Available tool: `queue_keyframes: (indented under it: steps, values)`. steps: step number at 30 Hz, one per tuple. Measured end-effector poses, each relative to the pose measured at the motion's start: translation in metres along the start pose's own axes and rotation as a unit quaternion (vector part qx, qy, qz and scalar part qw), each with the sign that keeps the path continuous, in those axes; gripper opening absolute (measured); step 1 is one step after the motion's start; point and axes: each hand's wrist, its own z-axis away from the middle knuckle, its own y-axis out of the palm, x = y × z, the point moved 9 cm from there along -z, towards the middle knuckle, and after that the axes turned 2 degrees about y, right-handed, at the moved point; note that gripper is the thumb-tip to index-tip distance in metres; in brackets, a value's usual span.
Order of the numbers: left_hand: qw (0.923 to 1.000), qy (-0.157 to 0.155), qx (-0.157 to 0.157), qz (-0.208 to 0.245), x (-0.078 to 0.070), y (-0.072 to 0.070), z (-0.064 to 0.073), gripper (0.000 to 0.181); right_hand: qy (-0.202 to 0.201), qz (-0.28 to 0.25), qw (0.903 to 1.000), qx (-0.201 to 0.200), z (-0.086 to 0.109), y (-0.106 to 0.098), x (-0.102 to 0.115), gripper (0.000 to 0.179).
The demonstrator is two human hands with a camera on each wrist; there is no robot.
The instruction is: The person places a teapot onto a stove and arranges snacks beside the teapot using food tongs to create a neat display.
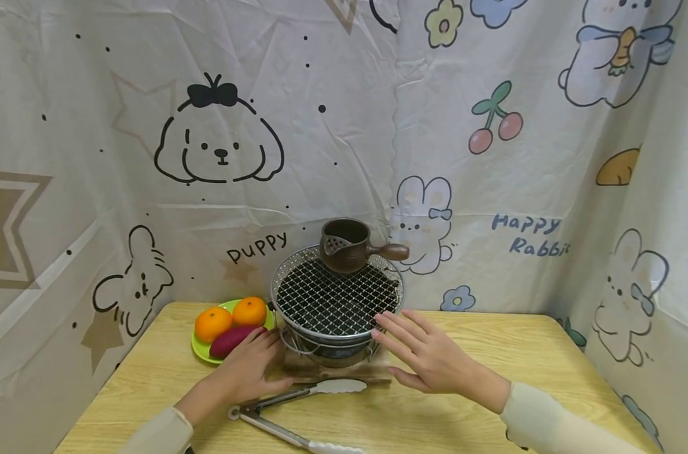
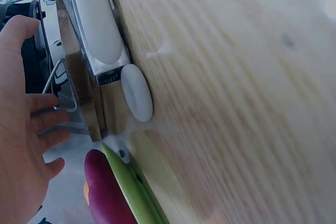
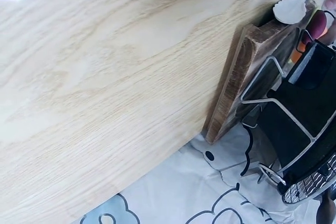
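A round tabletop grill (image 1: 335, 302) with a wire mesh top stands on a wooden board (image 3: 231, 87). On the back of the mesh sits a brown clay pot (image 1: 344, 249) with a side handle pointing right. My left hand (image 1: 247, 372) is at the grill's left side, overlapping the purple sweet potato (image 1: 230, 342); in the left wrist view its spread fingers are close to the wire handle (image 2: 71, 85). My right hand (image 1: 431, 356) reaches toward the grill's right rim, fingers extended and holding nothing. Metal tongs (image 1: 281, 432) with white tips lie spread in front.
Left of the grill, a green plate (image 1: 198, 350) holds two oranges (image 1: 213, 324) and the sweet potato. The light wooden table (image 1: 491, 353) ends at a printed cloth (image 1: 344, 126) that hangs behind and along both sides.
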Motion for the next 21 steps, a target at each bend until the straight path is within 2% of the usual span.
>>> queue_keyframes:
  steps: [7,13,21]
  values:
    - [0.9993,0.027,-0.024,-0.013,-0.008,-0.006,0.005,0.072,-0.023,-0.009,0.9997,-0.008,0.008,-0.003,0.004,0.055]
    - [0.9994,0.025,-0.022,0.008,-0.013,-0.01,0.008,0.066,-0.029,-0.005,0.9996,-0.003,0.017,-0.005,0.005,0.053]
    - [0.9986,0.04,-0.029,0.02,-0.023,-0.012,0.007,0.062,-0.018,0.004,0.9994,0.029,0.03,0.006,0.003,0.054]
